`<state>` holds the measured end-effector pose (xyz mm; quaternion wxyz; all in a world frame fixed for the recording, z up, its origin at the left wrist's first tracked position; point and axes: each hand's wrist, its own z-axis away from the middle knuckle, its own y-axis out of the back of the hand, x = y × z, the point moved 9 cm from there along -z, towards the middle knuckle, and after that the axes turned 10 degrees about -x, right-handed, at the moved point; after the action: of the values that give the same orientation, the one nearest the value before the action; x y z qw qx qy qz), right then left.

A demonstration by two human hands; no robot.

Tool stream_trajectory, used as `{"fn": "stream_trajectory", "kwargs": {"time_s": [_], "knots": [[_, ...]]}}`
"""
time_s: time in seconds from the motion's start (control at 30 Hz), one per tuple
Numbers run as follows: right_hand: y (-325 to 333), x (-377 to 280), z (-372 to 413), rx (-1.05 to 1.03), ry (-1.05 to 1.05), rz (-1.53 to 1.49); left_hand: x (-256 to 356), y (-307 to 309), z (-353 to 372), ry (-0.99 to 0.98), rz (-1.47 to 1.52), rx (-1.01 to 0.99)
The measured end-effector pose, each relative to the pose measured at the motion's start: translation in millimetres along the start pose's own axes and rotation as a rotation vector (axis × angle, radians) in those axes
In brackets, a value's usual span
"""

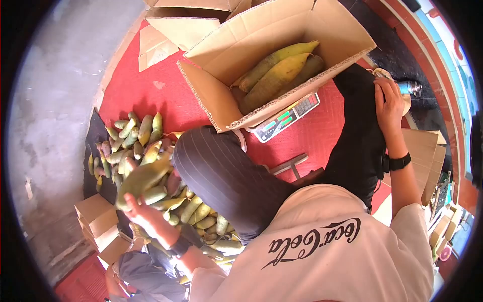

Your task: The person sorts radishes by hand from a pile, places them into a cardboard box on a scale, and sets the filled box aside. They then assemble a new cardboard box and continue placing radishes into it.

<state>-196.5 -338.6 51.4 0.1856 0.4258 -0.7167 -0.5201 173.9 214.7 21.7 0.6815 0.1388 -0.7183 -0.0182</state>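
At the left, my left hand (146, 214) grips a large, long green radish (143, 178), blurred by motion, above a heap of similar green radishes (193, 211). Some in the heap look purplish or yellowish. My right hand (390, 103) lies on my right knee with its fingers extended and nothing in it. Between my legs an open cardboard box (271, 25) holds several big yellow-green radishes (276, 75). Under the box, a digital scale (287, 118) shows green lit displays.
More cardboard boxes (186, 32) stand at the back, and a small carton (98, 216) sits at the left. Another person in grey trousers (148, 274) is close by at the lower left. Red flooring (131, 80) spreads around the box. A bottle (410, 88) lies beyond my right hand.
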Motion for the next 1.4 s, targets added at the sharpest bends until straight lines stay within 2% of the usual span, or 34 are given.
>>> {"fn": "stream_trajectory", "kwargs": {"time_s": [0.03, 0.1, 0.2, 0.23, 0.3, 0.43, 0.5, 0.53, 0.57, 0.67, 0.7, 0.77, 0.83, 0.9, 0.93, 1.0, 1.07, 1.1, 1.13, 1.17, 1.2, 1.23, 1.27, 1.3, 1.33, 1.37, 1.4], "knots": [[1.9, 1.8, 2.1, 0.017, 0.01, -0.026, 31.0, 4.2, 2.5, -0.164, 0.137, -0.011], [10.3, -0.5, 1.2, 0.018, 0.005, -0.102, 73.4, 13.0, 0.4, -0.241, 0.507, -0.147], [42.1, -37.7, -10.9, 0.036, 0.052, -0.265, 133.8, -2.5, 22.0, -0.254, 0.939, -0.285], [56.6, -57.4, -15.4, 0.048, 0.095, -0.35, 140.4, -5.1, 28.1, -0.263, 0.94, -0.286], [79.3, -96.5, -22.9, 0.033, 0.228, -0.476, 156.3, -62.2, 57.5, -0.057, 1.239, -0.73], [104.6, -180.2, -26.8, -0.027, 0.508, -0.752, 163.3, -146.6, 122.1, 0.035, 1.104, -0.813], [99.3, -198.1, -25.0, -0.058, 0.544, -0.682, 163.6, -176.0, 153.8, 0.059, 1.037, -0.923], [90.2, -199.0, -27.3, -0.137, 0.507, -0.592, 159.2, -186.9, 164.2, 0.093, 1.039, -0.965], [76.8, -189.6, -27.3, -0.141, 0.45, -0.502, 154.2, -194.9, 170.8, 0.126, 1.04, -1.002], [65.1, -175.4, -26.1, -0.129, 0.462, -0.381, 145.2, -207.0, 170.6, 0.21, 1.027, -1.1], [67.8, -171.8, -28.1, -0.1, 0.459, -0.342, 135.8, -203.9, 161.7, 0.188, 0.99, -1.097], [74.5, -160.1, -44.4, -0.088, 0.431, -0.24, 145.6, -179.8, 139.3, -0.057, 0.728, -0.991], [60.5, -133.5, -70.2, -0.142, 0.343, -0.233, 138.1, -147.9, 109.3, -0.185, 0.518, -0.813], [52.2, -124.6, -89.5, -0.156, 0.312, -0.099, 105.4, -114.3, 78.6, -0.151, 0.384, -0.621], [40.3, -116.5, -98.0, -0.174, 0.303, -0.04, 87.4, -103.7, 68.7, -0.147, 0.385, -0.603], [12.4, -100.3, -110.6, -0.204, 0.316, 0.01, 11.8, -75.0, 49.4, 0.138, 0.25, -0.441], [-33.0, -79.7, -120.8, -0.436, 0.219, 0.086, -63.7, -57.7, 40.1, 0.234, 0.235, -0.412], [-45.1, -76.6, -125.2, -0.446, 0.235, 0.081, -109.6, -49.8, 35.3, 0.261, 0.198, -0.447], [-64.6, -70.6, -126.6, -0.561, 0.222, 0.018, -144.8, -41.6, 31.8, 0.241, 0.056, -0.405], [-82.4, -62.9, -126.8, -0.676, 0.205, -0.043, -156.4, -39.6, 41.0, 0.335, -0.069, -0.419], [-90.2, -57.2, -132.3, -0.701, 0.217, -0.238, -181.3, -35.2, 40.1, 0.323, -0.186, -0.434], [-93.9, -54.1, -132.8, -0.712, 0.221, -0.234, -214.6, -32.0, 38.7, 0.311, -0.303, -0.451], [-88.9, -49.9, -136.4, -0.645, 0.2, -0.27, -236.4, -31.3, 37.9, 0.321, -0.302, -0.449], [-81.8, -47.4, -139.1, -0.575, 0.176, -0.305, -249.9, -37.1, 35.1, 0.267, -0.424, -0.499], [-76.6, -52.0, -135.8, -0.579, 0.214, -0.318, -256.1, -44.4, 33.4, 0.211, -0.547, -0.552], [-68.9, -56.7, -131.7, -0.585, 0.213, -0.311, -244.2, -53.4, 34.6, 0.218, -0.543, -0.557], [-53.9, -66.3, -128.0, -0.52, 0.261, -0.243, -227.3, -68.0, 36.7, 0.151, -0.628, -0.591]]}}
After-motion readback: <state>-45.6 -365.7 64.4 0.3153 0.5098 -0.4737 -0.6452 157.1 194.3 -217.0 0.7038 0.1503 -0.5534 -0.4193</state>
